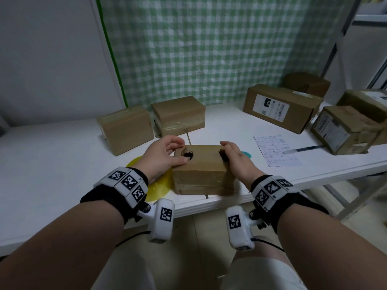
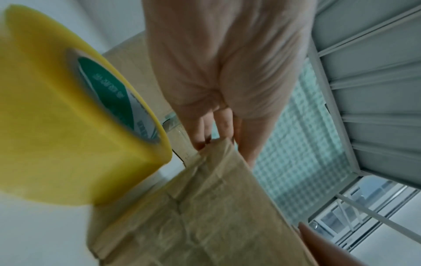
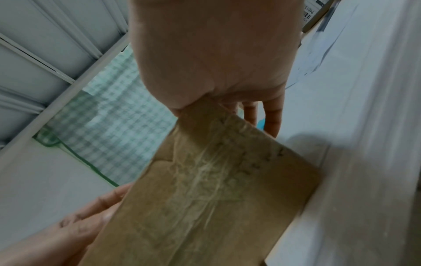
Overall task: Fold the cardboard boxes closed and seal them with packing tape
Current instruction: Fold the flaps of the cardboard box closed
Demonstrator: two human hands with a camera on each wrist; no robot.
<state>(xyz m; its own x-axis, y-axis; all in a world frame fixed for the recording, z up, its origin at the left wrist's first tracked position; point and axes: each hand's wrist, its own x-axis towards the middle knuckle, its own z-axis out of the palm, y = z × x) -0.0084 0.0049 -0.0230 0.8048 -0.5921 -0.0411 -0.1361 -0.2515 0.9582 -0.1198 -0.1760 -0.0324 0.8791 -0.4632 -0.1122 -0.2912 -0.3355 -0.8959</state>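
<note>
A small brown cardboard box (image 1: 201,168) with clear tape on its sides stands near the front edge of the white table (image 1: 62,168). My left hand (image 1: 167,153) grips its left end, with the thumb on top and the fingers curled over the far corner. My right hand (image 1: 232,155) grips the right end the same way. A yellow roll of packing tape (image 1: 159,185) lies flat under my left wrist, beside the box. The left wrist view shows that roll (image 2: 68,126) close up, next to the box (image 2: 205,216). The right wrist view shows the box's taped side (image 3: 205,198).
Two taped boxes (image 1: 125,130) (image 1: 178,116) stand behind the one I hold. Several labelled boxes (image 1: 280,107) crowd the right end. A written sheet (image 1: 276,151) and a pen (image 1: 303,149) lie to the right. A green checked cloth (image 1: 209,49) hangs behind.
</note>
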